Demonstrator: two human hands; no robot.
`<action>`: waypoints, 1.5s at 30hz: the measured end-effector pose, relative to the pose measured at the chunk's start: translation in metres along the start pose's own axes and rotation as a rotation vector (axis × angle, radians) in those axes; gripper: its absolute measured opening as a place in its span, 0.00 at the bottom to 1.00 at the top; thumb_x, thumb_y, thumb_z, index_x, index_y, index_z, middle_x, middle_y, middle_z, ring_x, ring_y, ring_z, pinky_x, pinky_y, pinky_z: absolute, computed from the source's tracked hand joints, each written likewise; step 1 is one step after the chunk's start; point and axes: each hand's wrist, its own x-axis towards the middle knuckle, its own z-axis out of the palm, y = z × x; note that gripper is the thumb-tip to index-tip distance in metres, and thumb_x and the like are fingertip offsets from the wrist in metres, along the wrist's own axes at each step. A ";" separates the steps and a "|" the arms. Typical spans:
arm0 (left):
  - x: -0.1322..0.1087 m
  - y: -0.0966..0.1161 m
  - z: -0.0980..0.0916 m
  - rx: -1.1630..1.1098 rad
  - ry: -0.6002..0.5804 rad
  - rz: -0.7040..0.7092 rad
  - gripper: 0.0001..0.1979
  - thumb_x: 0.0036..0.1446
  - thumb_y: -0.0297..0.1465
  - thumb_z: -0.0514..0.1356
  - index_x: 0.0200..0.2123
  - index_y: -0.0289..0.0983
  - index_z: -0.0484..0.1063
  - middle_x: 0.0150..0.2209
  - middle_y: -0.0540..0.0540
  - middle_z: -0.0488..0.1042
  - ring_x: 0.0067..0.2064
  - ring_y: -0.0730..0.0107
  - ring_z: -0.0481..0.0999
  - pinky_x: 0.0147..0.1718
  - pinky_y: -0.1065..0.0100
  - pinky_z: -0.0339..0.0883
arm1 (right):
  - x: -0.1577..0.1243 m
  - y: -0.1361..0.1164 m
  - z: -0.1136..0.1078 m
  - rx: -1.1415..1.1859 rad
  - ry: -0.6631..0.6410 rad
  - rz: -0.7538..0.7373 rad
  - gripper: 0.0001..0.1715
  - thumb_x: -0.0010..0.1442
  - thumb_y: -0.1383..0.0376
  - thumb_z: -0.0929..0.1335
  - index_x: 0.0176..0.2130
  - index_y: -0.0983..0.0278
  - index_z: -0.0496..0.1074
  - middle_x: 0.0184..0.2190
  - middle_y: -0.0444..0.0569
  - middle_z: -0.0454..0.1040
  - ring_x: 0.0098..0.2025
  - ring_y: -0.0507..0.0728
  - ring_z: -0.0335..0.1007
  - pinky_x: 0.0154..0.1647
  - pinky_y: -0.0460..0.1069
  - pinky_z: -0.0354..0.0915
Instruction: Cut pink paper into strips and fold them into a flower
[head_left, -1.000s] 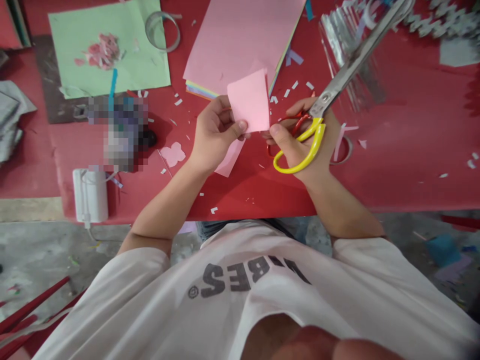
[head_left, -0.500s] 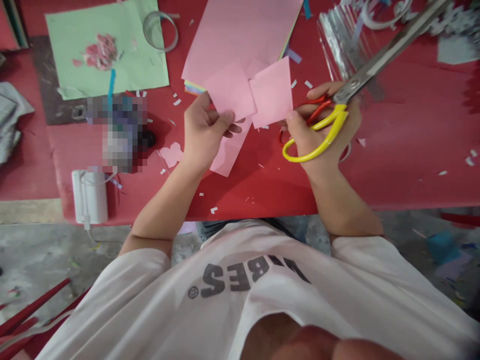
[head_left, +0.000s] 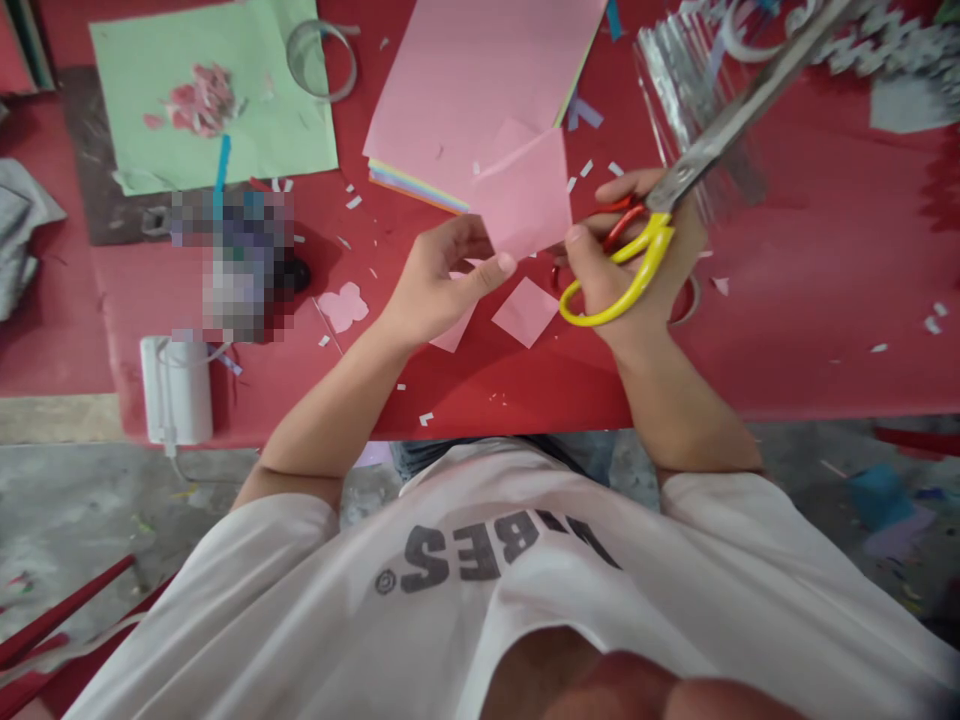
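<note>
A pink paper square [head_left: 525, 195] is held up slightly tilted between my two hands. My left hand [head_left: 450, 275] is closed at its lower left corner, thumb in front and fingers partly hidden behind. My right hand [head_left: 637, 260] pinches the paper's right edge and also holds scissors [head_left: 660, 215] with one yellow and one red handle. Their long blades look closed and point to the upper right. On the table below lies a second pink square [head_left: 526, 312]. A pink strip [head_left: 454, 335] shows partly under my left hand.
A stack of coloured paper [head_left: 480, 90], pink on top, lies ahead. Left of it are green paper [head_left: 292, 140] with pink scraps, a tape roll [head_left: 354, 75] and a white power bank [head_left: 196, 400]. Clear plastic sleeves [head_left: 667, 80] lie to the right. Scraps dot the red table [head_left: 787, 330].
The pink square that was in my left hand now lies on the table. My left hand has moved right to the square in my right hand. The scissors shifted slightly left.
</note>
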 end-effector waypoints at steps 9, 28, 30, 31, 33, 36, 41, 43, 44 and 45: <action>0.005 0.000 -0.007 -0.051 0.111 -0.041 0.14 0.69 0.26 0.74 0.34 0.39 0.72 0.29 0.51 0.70 0.37 0.66 0.83 0.37 0.66 0.80 | -0.009 0.002 0.000 -0.045 -0.176 0.116 0.24 0.69 0.48 0.81 0.52 0.52 0.71 0.36 0.43 0.80 0.38 0.61 0.79 0.47 0.61 0.81; 0.013 0.025 -0.026 -0.486 0.358 -0.329 0.13 0.72 0.33 0.75 0.37 0.43 0.75 0.33 0.52 0.80 0.43 0.71 0.87 0.36 0.75 0.80 | -0.061 0.004 0.030 0.462 -0.710 0.322 0.57 0.59 0.14 0.62 0.52 0.58 0.76 0.44 0.53 0.81 0.42 0.65 0.88 0.49 0.60 0.83; 0.012 0.026 -0.025 -0.547 0.349 -0.329 0.13 0.74 0.31 0.73 0.36 0.41 0.75 0.34 0.52 0.80 0.40 0.74 0.87 0.35 0.76 0.81 | -0.061 0.006 0.029 0.460 -0.725 0.295 0.55 0.61 0.15 0.62 0.53 0.58 0.75 0.45 0.53 0.81 0.44 0.65 0.88 0.49 0.59 0.83; 0.012 0.026 -0.025 -0.566 0.350 -0.335 0.12 0.74 0.30 0.72 0.36 0.40 0.76 0.34 0.52 0.80 0.38 0.74 0.87 0.34 0.77 0.81 | -0.061 0.006 0.028 0.448 -0.729 0.276 0.55 0.63 0.16 0.62 0.53 0.58 0.75 0.46 0.54 0.81 0.45 0.66 0.89 0.48 0.58 0.83; 0.013 0.025 -0.025 -0.561 0.373 -0.358 0.10 0.74 0.31 0.73 0.38 0.41 0.77 0.33 0.53 0.80 0.38 0.74 0.88 0.34 0.78 0.82 | -0.061 0.006 0.027 0.413 -0.730 0.243 0.54 0.64 0.16 0.61 0.54 0.58 0.75 0.47 0.54 0.82 0.48 0.67 0.89 0.48 0.57 0.83; 0.014 0.023 -0.026 -0.505 0.411 -0.384 0.08 0.73 0.35 0.74 0.40 0.44 0.79 0.34 0.51 0.82 0.43 0.70 0.89 0.36 0.77 0.83 | -0.061 0.003 0.026 0.352 -0.717 0.245 0.57 0.61 0.14 0.59 0.54 0.58 0.75 0.47 0.55 0.83 0.50 0.68 0.88 0.47 0.58 0.82; 0.013 0.024 -0.025 -0.496 0.397 -0.374 0.07 0.71 0.35 0.75 0.41 0.46 0.80 0.34 0.52 0.83 0.46 0.68 0.89 0.38 0.76 0.85 | -0.058 0.000 0.027 0.333 -0.688 0.268 0.59 0.58 0.12 0.60 0.51 0.58 0.76 0.44 0.54 0.83 0.43 0.64 0.86 0.44 0.57 0.81; 0.012 0.026 -0.024 -0.539 0.370 -0.362 0.07 0.72 0.33 0.75 0.42 0.44 0.80 0.34 0.53 0.82 0.43 0.72 0.89 0.37 0.77 0.84 | -0.057 0.001 0.028 0.358 -0.683 0.260 0.59 0.58 0.12 0.61 0.50 0.58 0.77 0.44 0.54 0.83 0.42 0.64 0.85 0.44 0.56 0.82; 0.011 0.026 -0.023 -0.560 0.363 -0.362 0.07 0.72 0.32 0.74 0.41 0.43 0.79 0.34 0.54 0.82 0.42 0.74 0.89 0.37 0.79 0.83 | -0.057 0.001 0.028 0.366 -0.680 0.257 0.59 0.57 0.12 0.61 0.50 0.58 0.77 0.44 0.54 0.83 0.43 0.64 0.85 0.43 0.56 0.82; 0.011 0.027 -0.023 -0.567 0.360 -0.365 0.07 0.72 0.31 0.74 0.41 0.42 0.79 0.35 0.54 0.82 0.41 0.75 0.88 0.37 0.79 0.83 | -0.057 0.001 0.028 0.370 -0.676 0.257 0.59 0.56 0.12 0.62 0.50 0.59 0.77 0.43 0.55 0.83 0.43 0.65 0.86 0.43 0.56 0.83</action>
